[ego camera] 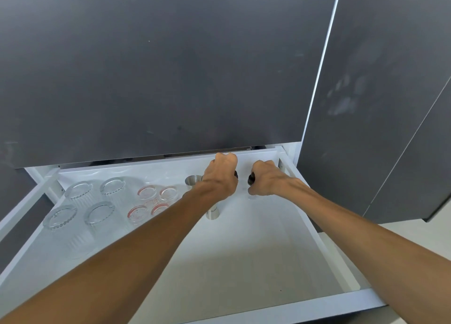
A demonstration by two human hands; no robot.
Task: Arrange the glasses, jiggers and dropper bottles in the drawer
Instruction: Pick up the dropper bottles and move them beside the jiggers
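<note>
Both dropper bottles (251, 179) enclosed by fingers (253, 192)

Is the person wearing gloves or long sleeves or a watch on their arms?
No. Both arms are bare as far as the picture shows. The left hand and the right hand have no gloves, and no watch, bracelet or sleeve shows on either forearm. No ring shows, but the fingers are mostly hidden. Raised tendons and veins line the backs of the hands.

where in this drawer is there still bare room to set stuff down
Bare: the drawer floor between the front rail and the jiggers, across to the right wall. Crowded: the left side, with four ribbed glasses and four red-marked glasses, and the back right around both hands.
</note>
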